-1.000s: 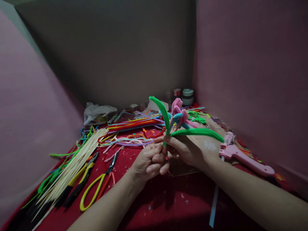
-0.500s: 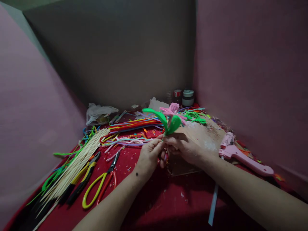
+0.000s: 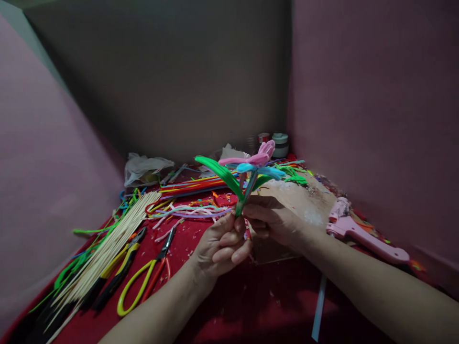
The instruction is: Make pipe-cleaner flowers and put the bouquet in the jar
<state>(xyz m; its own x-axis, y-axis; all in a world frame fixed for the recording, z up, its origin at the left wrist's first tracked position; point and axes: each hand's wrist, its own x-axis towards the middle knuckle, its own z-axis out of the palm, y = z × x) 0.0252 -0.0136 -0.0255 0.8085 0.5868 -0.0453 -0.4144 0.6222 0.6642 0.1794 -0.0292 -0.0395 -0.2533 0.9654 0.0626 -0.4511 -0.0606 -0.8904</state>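
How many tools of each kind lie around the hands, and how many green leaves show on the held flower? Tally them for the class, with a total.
Pliers: 1
Scissors: 1
Pink glue gun: 1
Green leaves: 2
Total: 5

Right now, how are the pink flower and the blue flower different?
The pink flower shows higher in the picture; the blue flower shows just below it. The pink flower has a part poking up on the picture's right, while the blue flower looks flatter. Both look fuzzy and stand above the left hand.
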